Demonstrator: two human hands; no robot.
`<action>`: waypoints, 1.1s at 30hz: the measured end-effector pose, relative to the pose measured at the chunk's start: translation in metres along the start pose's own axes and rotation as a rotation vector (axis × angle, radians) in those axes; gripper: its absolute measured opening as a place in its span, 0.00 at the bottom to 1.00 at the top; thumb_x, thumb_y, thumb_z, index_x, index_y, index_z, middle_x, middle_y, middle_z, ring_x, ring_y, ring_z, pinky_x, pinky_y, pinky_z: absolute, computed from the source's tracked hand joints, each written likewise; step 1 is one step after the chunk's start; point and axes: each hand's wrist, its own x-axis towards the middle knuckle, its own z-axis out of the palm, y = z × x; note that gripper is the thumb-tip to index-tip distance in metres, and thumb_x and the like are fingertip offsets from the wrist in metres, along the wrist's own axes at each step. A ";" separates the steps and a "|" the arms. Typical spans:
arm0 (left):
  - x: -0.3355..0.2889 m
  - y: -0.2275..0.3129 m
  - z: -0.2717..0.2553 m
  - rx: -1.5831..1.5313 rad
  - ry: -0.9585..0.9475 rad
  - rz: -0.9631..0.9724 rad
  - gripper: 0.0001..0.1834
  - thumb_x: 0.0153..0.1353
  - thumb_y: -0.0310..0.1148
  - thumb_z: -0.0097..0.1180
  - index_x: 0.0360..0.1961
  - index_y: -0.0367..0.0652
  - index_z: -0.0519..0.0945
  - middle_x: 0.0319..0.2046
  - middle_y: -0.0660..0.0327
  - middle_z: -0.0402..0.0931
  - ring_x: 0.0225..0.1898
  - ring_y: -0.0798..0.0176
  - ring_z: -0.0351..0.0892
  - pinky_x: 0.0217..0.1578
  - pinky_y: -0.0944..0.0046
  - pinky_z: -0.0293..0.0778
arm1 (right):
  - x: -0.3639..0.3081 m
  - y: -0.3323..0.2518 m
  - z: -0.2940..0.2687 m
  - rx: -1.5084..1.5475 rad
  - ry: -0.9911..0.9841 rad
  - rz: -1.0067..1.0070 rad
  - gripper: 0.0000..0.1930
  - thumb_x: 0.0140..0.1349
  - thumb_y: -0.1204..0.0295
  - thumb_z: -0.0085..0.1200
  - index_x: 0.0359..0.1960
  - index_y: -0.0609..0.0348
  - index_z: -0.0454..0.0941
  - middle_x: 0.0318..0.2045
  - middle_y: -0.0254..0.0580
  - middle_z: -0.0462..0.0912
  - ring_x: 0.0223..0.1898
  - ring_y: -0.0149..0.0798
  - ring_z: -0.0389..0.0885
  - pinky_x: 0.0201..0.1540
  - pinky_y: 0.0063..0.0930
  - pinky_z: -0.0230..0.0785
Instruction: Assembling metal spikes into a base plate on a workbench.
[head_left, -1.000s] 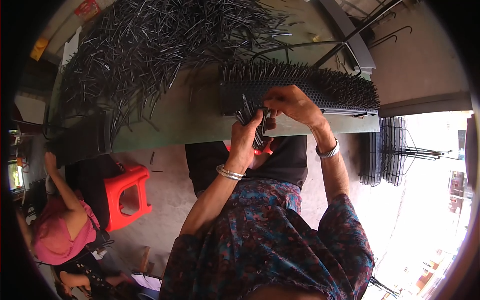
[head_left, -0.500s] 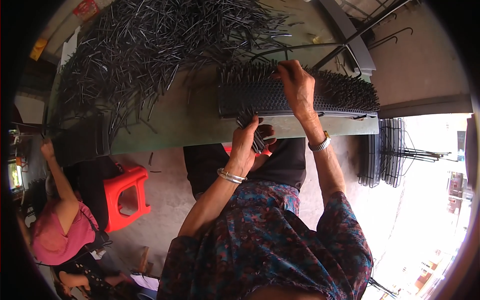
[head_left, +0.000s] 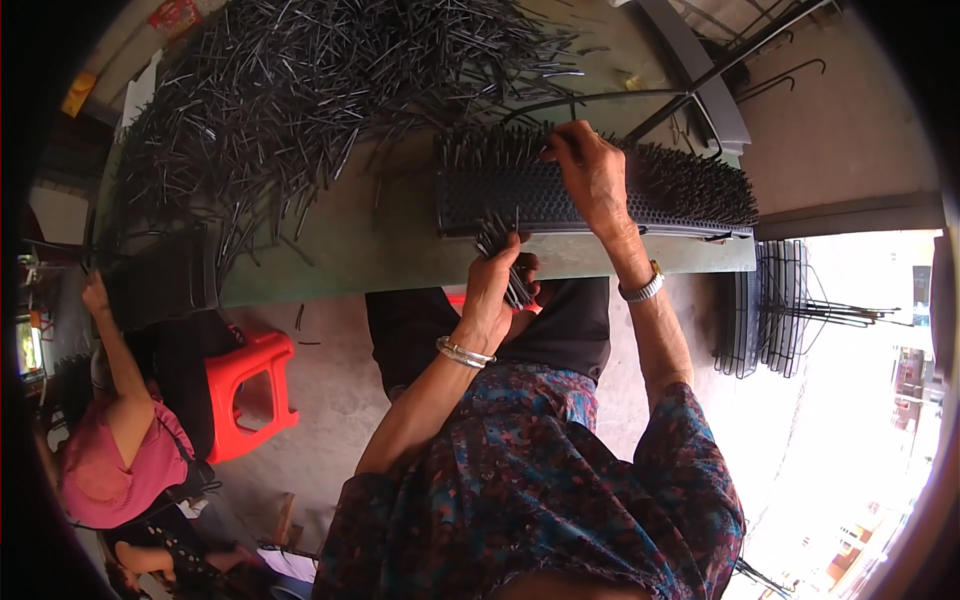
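Observation:
A long dark block (head_left: 500, 195) with a honeycomb-like face of small holes lies along the table's near edge. Thin black sticks (head_left: 690, 183) stand up densely from its far side. My right hand (head_left: 592, 175), wearing a metal-banded watch, is over the block. Its thumb and forefinger pinch together among the standing sticks, and what lies between the tips is too small to make out. Just in front of the block, my left hand (head_left: 490, 285) closes round a bundle of black sticks (head_left: 494, 238), whose ends poke out above and below the fingers.
A large heap of loose black sticks (head_left: 270, 100) covers the left and far parts of the greenish table (head_left: 330, 270). Black wire racks (head_left: 765, 310) stand right of the table. At left, a person in a pink top (head_left: 130, 450) works beside a red stool (head_left: 250, 395).
My right hand has shifted very slightly left along the block. The bundle in my left hand has fanned out a little, with one stick now poking higher.

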 end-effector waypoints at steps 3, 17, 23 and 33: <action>0.003 -0.003 -0.006 -0.050 -0.078 -0.012 0.11 0.66 0.37 0.55 0.41 0.41 0.77 0.21 0.62 0.73 0.20 0.69 0.69 0.19 0.68 0.67 | 0.001 0.007 0.001 -0.007 -0.082 -0.020 0.05 0.64 0.76 0.52 0.39 0.64 0.76 0.28 0.46 0.84 0.31 0.36 0.86 0.32 0.26 0.73; -0.007 0.002 0.004 -0.014 -0.050 -0.008 0.15 0.65 0.41 0.57 0.45 0.43 0.76 0.27 0.59 0.79 0.28 0.63 0.82 0.24 0.67 0.74 | -0.001 0.002 0.006 -0.254 -0.103 -0.258 0.07 0.60 0.73 0.58 0.39 0.56 0.81 0.35 0.42 0.79 0.32 0.48 0.81 0.35 0.35 0.74; -0.005 0.002 0.001 0.034 -0.103 0.018 0.16 0.64 0.42 0.57 0.46 0.44 0.77 0.27 0.57 0.81 0.26 0.65 0.81 0.23 0.68 0.72 | -0.003 -0.001 0.006 -0.346 0.026 -0.125 0.08 0.60 0.68 0.58 0.39 0.51 0.84 0.32 0.41 0.79 0.32 0.47 0.81 0.33 0.36 0.74; -0.013 0.008 0.010 0.038 -0.117 0.029 0.16 0.64 0.41 0.57 0.46 0.41 0.77 0.28 0.54 0.82 0.25 0.60 0.83 0.17 0.68 0.70 | -0.017 -0.008 0.002 -0.447 0.069 -0.094 0.14 0.60 0.60 0.59 0.42 0.52 0.84 0.29 0.42 0.78 0.33 0.42 0.80 0.32 0.34 0.72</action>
